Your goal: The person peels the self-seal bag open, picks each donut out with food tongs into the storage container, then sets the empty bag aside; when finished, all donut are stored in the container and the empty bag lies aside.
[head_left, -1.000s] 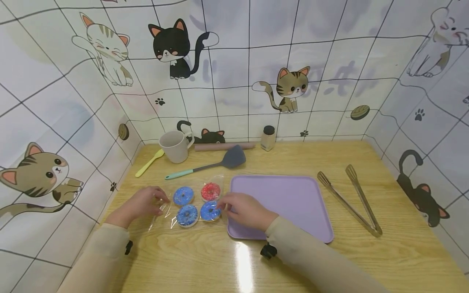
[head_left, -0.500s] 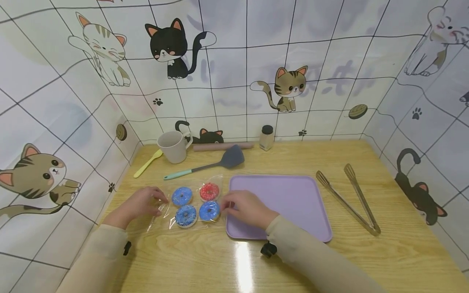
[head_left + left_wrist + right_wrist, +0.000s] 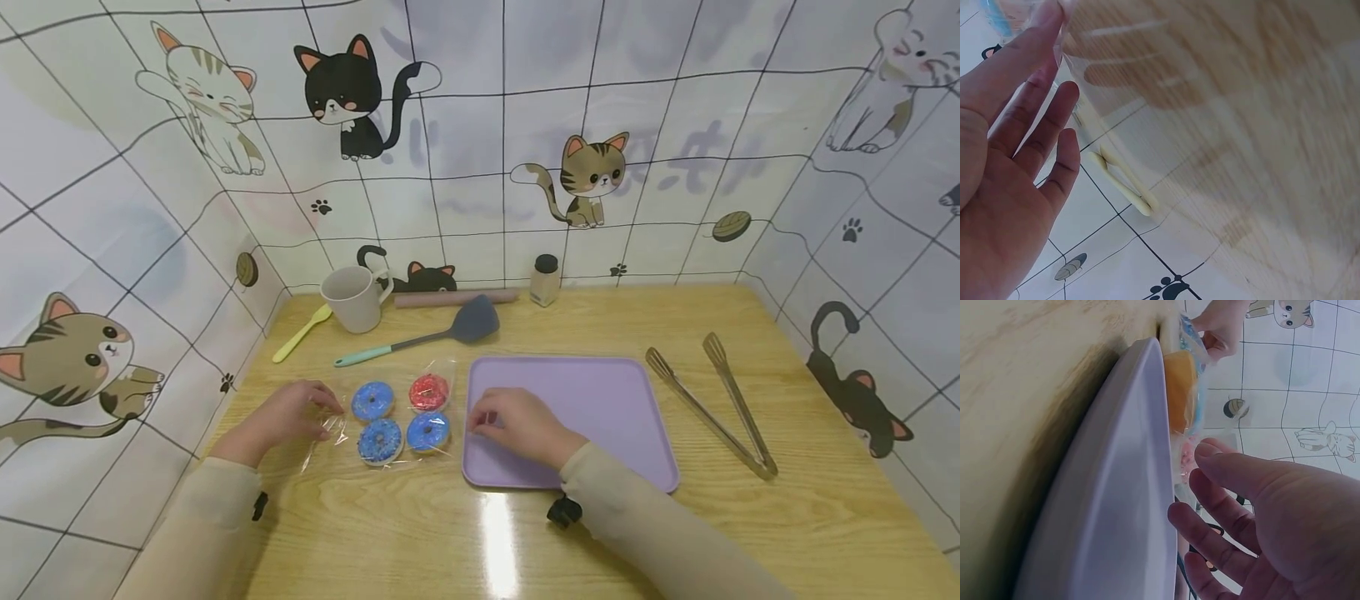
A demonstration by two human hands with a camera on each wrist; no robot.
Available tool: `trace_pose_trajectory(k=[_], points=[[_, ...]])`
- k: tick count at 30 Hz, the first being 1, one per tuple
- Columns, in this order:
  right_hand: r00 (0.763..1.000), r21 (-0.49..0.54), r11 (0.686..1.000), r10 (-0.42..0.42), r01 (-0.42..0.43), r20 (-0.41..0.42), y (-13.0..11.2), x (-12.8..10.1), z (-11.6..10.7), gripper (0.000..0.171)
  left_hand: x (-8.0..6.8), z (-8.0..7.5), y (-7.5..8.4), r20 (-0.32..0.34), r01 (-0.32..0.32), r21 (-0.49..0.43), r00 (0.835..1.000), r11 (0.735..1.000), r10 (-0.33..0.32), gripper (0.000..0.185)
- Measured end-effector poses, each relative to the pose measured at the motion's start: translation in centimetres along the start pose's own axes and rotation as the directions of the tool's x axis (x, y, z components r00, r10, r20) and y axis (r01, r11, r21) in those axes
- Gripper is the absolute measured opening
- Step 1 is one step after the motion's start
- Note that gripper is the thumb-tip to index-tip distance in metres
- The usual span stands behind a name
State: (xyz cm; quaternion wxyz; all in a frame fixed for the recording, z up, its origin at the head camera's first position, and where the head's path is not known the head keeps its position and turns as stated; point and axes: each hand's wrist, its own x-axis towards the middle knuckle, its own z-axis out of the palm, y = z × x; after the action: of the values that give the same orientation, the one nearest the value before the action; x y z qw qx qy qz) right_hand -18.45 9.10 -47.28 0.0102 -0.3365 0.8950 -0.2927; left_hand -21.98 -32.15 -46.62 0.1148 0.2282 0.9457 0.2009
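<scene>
A clear plastic bag (image 3: 402, 410) lies flat on the table, with several donuts inside. The red sprinkled donut (image 3: 429, 392) is at its far right; blue ones, such as the speckled blue donut (image 3: 380, 442), fill the other places. At the bag's left end, my left hand (image 3: 288, 415) pinches the film between thumb and forefinger, its other fingers loosely bent in the left wrist view. My right hand (image 3: 525, 425) hovers over the left part of the purple tray (image 3: 600, 417). Its fingers are relaxed and apart in the right wrist view, with nothing held.
Metal tongs (image 3: 720, 408) lie spread right of the tray. Behind the bag are a turner (image 3: 474, 320), a yellow spoon (image 3: 302, 333), a mug (image 3: 354, 298), a rolling pin (image 3: 457, 298) and a black-capped jar (image 3: 544, 282). Cat-patterned walls enclose the table's back and sides.
My right hand has moved right, off the bag's right edge and over the tray. The left hand keeps its place at the bag's left end.
</scene>
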Motion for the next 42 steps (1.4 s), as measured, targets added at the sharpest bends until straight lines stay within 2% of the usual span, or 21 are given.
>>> trace_pose_trajectory(k=[7, 13, 16, 20, 33, 42], points=[[1.0, 0.035, 0.999, 0.013, -0.013, -0.002, 0.2, -0.5, -0.1, 0.003, 0.1, -0.1, 0.0, 0.001, -0.002, 0.01, 1.0, 1.0, 0.002, 0.029], [0.999, 0.232, 0.972, 0.024, -0.031, 0.034, 0.6, -0.1, -0.3, 0.019, 0.2, -0.4, 0.7, 0.011, 0.018, 0.011, 1.0, 1.0, -0.018, 0.028], [0.999, 0.268, 0.963, 0.024, -0.034, 0.041, 0.6, 0.4, -0.4, 0.029, 0.3, -0.5, 0.9, 0.01, 0.017, 0.016, 1.0, 1.0, -0.017, 0.029], [0.999, 0.231, 0.972, 0.026, -0.034, 0.036, 0.7, 1.3, -0.4, 0.031, 0.3, -0.6, 1.1, 0.009, 0.015, 0.018, 1.0, 1.0, -0.015, 0.029], [0.998, 0.071, 0.997, 0.024, -0.028, 0.062, 0.6, 5.0, 0.1, 0.019, 0.3, -0.5, 1.3, 0.017, 0.04, 0.041, 0.999, 0.998, -0.041, 0.03], [0.997, 0.003, 0.999, 0.037, -0.037, 0.063, 0.3, 5.8, 1.0, 0.006, 0.0, -0.4, 1.3, 0.021, 0.028, 0.028, 0.999, 0.999, -0.028, 0.03]])
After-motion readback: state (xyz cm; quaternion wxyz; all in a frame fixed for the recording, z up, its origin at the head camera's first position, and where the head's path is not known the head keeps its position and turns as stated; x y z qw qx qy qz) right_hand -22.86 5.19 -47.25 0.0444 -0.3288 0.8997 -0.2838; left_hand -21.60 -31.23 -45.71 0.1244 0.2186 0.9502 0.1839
